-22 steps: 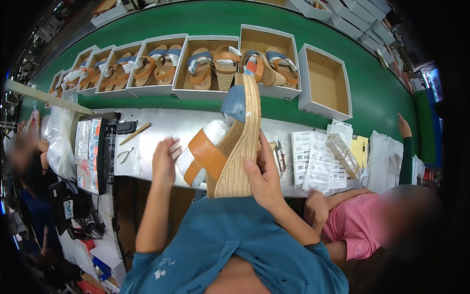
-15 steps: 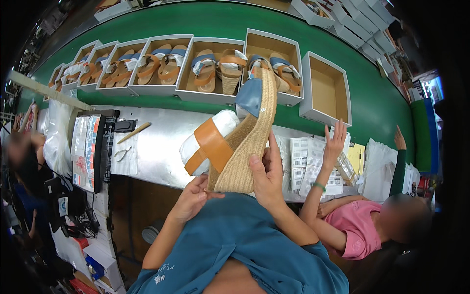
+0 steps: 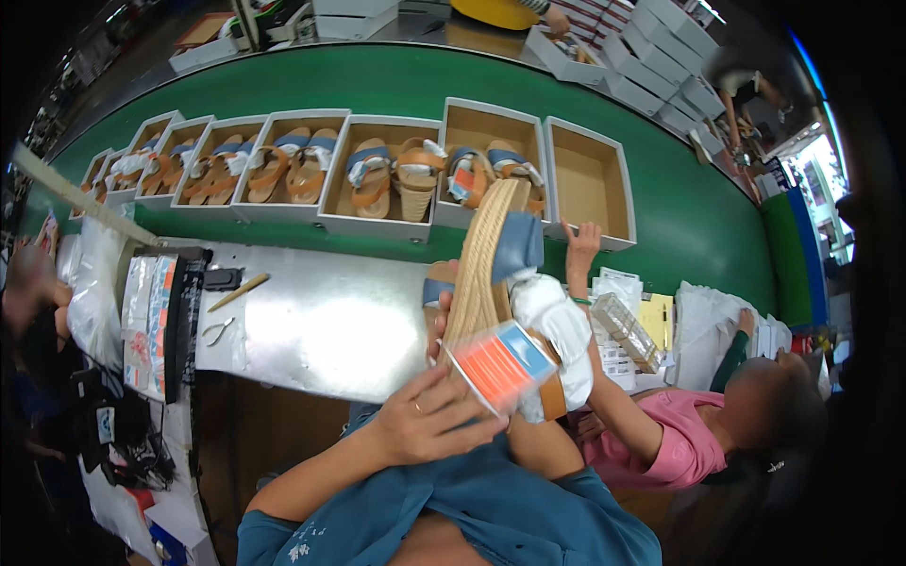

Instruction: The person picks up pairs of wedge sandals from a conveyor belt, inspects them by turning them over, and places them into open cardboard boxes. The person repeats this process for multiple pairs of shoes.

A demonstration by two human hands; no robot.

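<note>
A wedge sandal (image 3: pixel 472 274) with a rope-covered sole, blue toe strap, tan strap and white paper stuffing (image 3: pixel 552 321) is held upright at centre. My right hand (image 3: pixel 440 328) is closed round it from behind; only some fingers show beside the sole, the rest is hidden. My left hand (image 3: pixel 436 420) is at the lower edge of an orange, white and blue card (image 3: pixel 500 368), which is blurred and lies across the sandal's lower part. The left fingers press against the card; the thumb is partly hidden. Part of another sandal (image 3: pixel 438 289) shows behind the sole.
White boxes of sandals (image 3: pixel 379 224) line the green surface (image 3: pixel 377 85). A co-worker's hand (image 3: pixel 583 247) touches the rightmost open box (image 3: pixel 593 179). On the metal table (image 3: pixel 321 302) lie pliers (image 3: pixel 219 330), a wooden stick (image 3: pixel 238 291) and a black object (image 3: pixel 223 278).
The sandal has turned, so its sole now faces left and its straps right. My left hand has moved right with the card, which has come into view. The co-worker's hand has moved left.
</note>
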